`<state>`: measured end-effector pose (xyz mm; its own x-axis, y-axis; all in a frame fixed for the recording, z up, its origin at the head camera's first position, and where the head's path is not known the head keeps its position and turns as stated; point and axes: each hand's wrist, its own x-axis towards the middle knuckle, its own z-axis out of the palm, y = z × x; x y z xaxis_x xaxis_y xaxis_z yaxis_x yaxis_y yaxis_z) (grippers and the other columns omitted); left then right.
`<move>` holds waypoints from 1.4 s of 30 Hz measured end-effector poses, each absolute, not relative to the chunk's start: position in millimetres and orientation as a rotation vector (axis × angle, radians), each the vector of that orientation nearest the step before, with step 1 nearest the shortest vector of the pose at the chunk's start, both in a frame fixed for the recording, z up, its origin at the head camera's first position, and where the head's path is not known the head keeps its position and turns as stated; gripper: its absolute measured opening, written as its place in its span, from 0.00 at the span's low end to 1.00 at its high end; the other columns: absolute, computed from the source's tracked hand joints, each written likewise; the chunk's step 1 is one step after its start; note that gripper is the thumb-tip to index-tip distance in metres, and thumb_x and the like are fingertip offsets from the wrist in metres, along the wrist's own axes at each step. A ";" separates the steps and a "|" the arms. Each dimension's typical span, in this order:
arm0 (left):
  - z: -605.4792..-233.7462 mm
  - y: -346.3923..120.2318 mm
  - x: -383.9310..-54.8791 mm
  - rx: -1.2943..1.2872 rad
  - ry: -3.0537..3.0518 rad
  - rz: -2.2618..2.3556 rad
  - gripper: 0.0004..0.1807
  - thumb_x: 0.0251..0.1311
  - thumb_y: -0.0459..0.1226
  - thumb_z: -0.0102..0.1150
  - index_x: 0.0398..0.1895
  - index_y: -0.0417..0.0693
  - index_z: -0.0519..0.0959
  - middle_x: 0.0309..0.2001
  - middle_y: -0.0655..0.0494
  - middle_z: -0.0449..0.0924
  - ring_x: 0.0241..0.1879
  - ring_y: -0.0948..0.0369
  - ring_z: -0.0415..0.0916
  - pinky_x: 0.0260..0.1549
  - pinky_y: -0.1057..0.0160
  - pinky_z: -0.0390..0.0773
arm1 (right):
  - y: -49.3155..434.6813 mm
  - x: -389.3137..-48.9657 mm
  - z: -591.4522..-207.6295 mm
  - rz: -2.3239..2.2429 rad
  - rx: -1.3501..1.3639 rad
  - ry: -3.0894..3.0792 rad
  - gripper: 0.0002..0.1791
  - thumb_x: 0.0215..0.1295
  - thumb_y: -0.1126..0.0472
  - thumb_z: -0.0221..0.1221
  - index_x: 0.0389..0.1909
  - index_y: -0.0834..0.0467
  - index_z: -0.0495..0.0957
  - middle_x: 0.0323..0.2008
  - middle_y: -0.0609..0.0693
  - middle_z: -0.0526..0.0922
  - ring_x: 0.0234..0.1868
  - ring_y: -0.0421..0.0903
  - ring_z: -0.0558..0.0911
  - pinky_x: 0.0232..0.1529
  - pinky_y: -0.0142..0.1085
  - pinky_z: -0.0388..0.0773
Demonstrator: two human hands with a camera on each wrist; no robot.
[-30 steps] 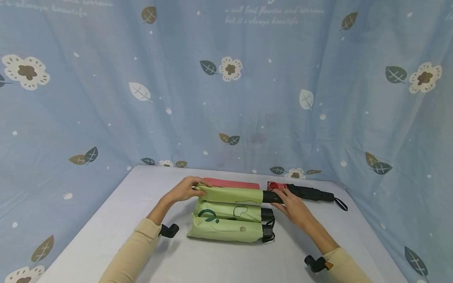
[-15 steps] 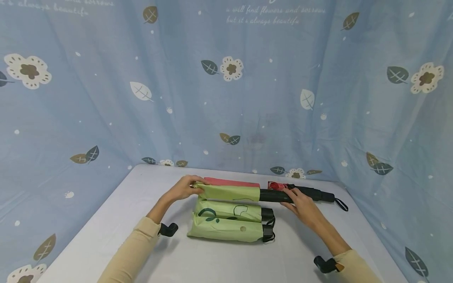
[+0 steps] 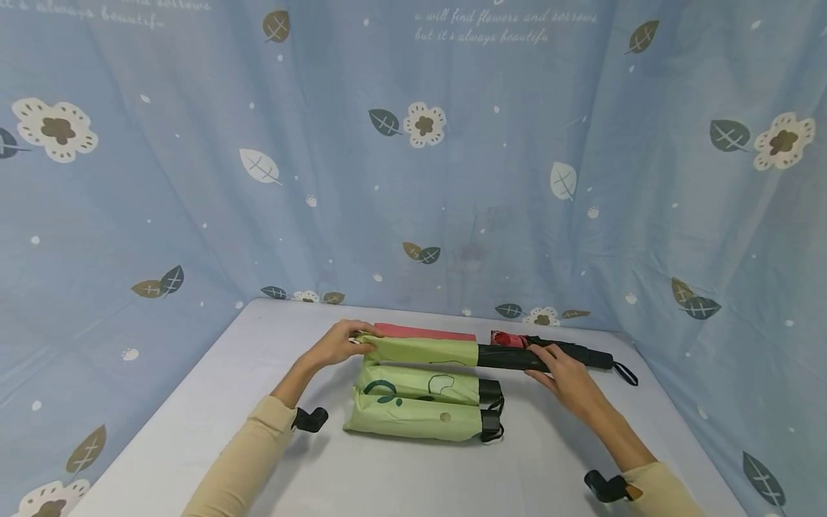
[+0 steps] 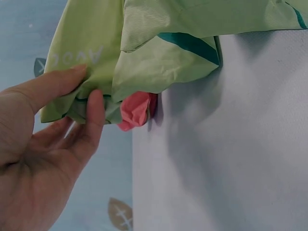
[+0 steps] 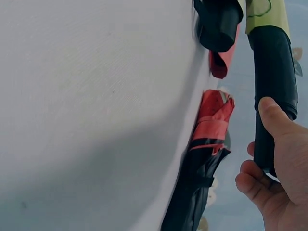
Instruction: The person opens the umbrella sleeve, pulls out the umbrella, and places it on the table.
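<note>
A blue leaf-and-flower curtain (image 3: pixel 413 187) hangs behind the tabletop (image 3: pixel 413 474), where two green-sleeved folding umbrellas (image 3: pixel 413 418) lie side by side. Just beyond is a third, partly sleeved umbrella (image 3: pixel 455 353): the left grip (image 3: pixel 339 343) pinches its green sleeve (image 3: pixel 420 351), the right grip (image 3: pixel 565 375) holds its black end (image 3: pixel 507 357).

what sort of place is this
Probably an indoor booth set up for filming handwork: a blue curtain hangs behind and on both sides of a white table, and the person wears black wrist devices, likely cameras.
</note>
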<state>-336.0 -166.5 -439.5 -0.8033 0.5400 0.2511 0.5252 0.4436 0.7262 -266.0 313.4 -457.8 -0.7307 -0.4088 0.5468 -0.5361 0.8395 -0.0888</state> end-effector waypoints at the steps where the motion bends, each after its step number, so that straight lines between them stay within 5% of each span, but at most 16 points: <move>1: -439.6 -166.3 -336.0 0.978 2.653 1.323 0.16 0.61 0.36 0.66 0.52 0.46 0.83 0.54 0.45 0.82 0.51 0.51 0.78 0.44 0.61 0.77 | 314.5 -265.5 -457.9 0.330 0.690 -2.495 0.27 0.58 0.56 0.69 0.58 0.61 0.77 0.41 0.58 0.81 0.29 0.48 0.82 0.28 0.41 0.81; 14: -447.1 -167.7 -335.0 0.953 2.678 1.310 0.16 0.63 0.36 0.63 0.55 0.49 0.82 0.56 0.46 0.81 0.53 0.51 0.78 0.50 0.53 0.78 | 328.1 -261.6 -466.5 0.279 0.688 -2.459 0.28 0.54 0.57 0.71 0.56 0.62 0.78 0.38 0.55 0.80 0.25 0.43 0.78 0.25 0.37 0.78; 25: -452.2 -165.7 -334.1 0.906 2.691 1.339 0.17 0.65 0.30 0.59 0.57 0.38 0.79 0.59 0.36 0.77 0.54 0.41 0.76 0.49 0.45 0.77 | 346.0 -259.0 -472.5 0.287 0.613 -2.500 0.28 0.55 0.57 0.70 0.57 0.59 0.77 0.40 0.54 0.80 0.29 0.43 0.78 0.27 0.38 0.78; 35: -455.0 -172.3 -331.6 0.856 2.694 1.343 0.16 0.65 0.37 0.61 0.55 0.48 0.81 0.59 0.44 0.78 0.55 0.48 0.77 0.53 0.48 0.78 | 360.2 -254.0 -477.0 0.280 0.598 -2.494 0.29 0.52 0.59 0.71 0.57 0.61 0.77 0.40 0.55 0.80 0.26 0.43 0.77 0.26 0.40 0.77; 42: -450.7 -168.7 -335.9 0.911 2.675 1.323 0.16 0.65 0.37 0.61 0.55 0.47 0.81 0.57 0.46 0.80 0.57 0.48 0.76 0.57 0.46 0.75 | 376.9 -249.2 -472.2 0.283 0.567 -2.544 0.29 0.55 0.58 0.70 0.58 0.60 0.76 0.41 0.56 0.79 0.26 0.41 0.73 0.25 0.39 0.73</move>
